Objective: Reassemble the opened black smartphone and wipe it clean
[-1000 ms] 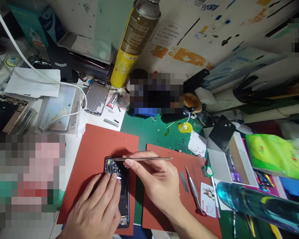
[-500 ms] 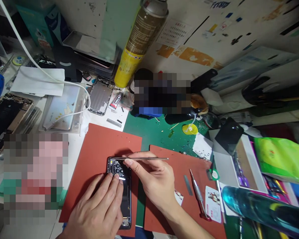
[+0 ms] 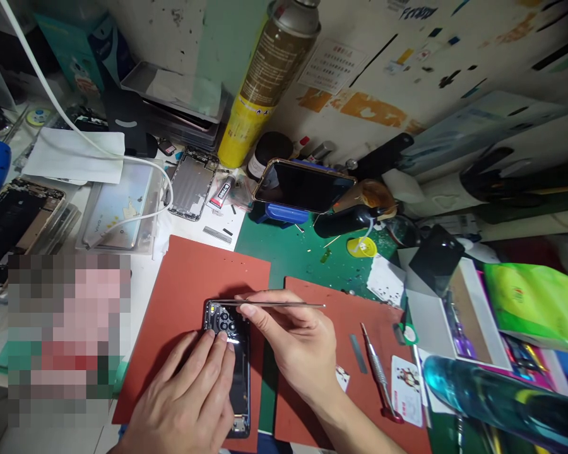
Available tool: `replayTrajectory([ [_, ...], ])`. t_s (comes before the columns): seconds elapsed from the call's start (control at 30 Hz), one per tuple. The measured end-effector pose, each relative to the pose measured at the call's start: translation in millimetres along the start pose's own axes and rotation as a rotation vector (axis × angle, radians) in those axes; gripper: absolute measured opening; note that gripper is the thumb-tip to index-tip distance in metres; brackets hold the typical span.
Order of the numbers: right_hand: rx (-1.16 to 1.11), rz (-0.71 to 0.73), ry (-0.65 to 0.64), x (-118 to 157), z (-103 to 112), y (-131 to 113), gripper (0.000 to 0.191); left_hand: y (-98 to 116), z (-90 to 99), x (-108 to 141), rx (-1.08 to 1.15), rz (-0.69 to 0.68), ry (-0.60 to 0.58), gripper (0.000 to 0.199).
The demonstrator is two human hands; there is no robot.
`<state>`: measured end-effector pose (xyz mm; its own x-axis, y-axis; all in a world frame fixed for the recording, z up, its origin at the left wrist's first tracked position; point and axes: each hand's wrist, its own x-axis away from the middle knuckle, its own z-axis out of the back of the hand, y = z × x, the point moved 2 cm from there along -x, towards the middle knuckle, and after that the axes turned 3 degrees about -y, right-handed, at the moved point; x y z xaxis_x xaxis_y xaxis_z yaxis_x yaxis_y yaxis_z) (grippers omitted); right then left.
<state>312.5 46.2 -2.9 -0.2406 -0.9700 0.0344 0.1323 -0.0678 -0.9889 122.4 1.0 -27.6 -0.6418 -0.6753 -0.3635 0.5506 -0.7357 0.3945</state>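
Note:
A dark phone with its inner parts exposed (image 3: 240,378) lies upright in the view on the left red mat (image 3: 208,271). Over its left side rests my left hand (image 3: 187,391), fingers together and fingertips pressing just below the round camera lenses. My right hand (image 3: 298,347) pinches thin metal tweezers (image 3: 284,304) between thumb and fingers. The tweezers lie nearly level across the phone's top edge, their left end over the camera area. What their tips touch is too small to tell.
A screwdriver (image 3: 376,369), a playing card (image 3: 407,388) and a grey strip (image 3: 358,353) lie on the right mat. A blue bottle (image 3: 497,397) is at the lower right. Behind stand a propped phone (image 3: 305,186) and a spray can (image 3: 269,82).
My right hand and the tweezers have shifted slightly right and down. My left hand stays on the phone.

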Motion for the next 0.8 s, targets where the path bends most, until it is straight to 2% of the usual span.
replayTrajectory([
  [0.07,0.040,0.028,0.023,-1,4,-3,0.012,0,0.3,0,-0.001,0.010,0.003,0.043],
  [0.2,0.248,0.168,0.156,-11,16,-10,0.011,0,0.6,-1,-0.001,0.010,0.006,0.045],
  [0.33,0.387,0.287,0.115,-26,16,-13,0.014,-1,0.5,-1,0.009,0.010,0.013,0.046],
  [0.43,0.390,0.297,0.077,-34,10,-11,0.017,-1,-0.5,0,0.016,0.019,0.017,0.047],
  [0.8,0.356,0.254,0.099,-41,4,1,0.010,-2,-0.4,-1,0.019,0.009,0.016,0.046],
])
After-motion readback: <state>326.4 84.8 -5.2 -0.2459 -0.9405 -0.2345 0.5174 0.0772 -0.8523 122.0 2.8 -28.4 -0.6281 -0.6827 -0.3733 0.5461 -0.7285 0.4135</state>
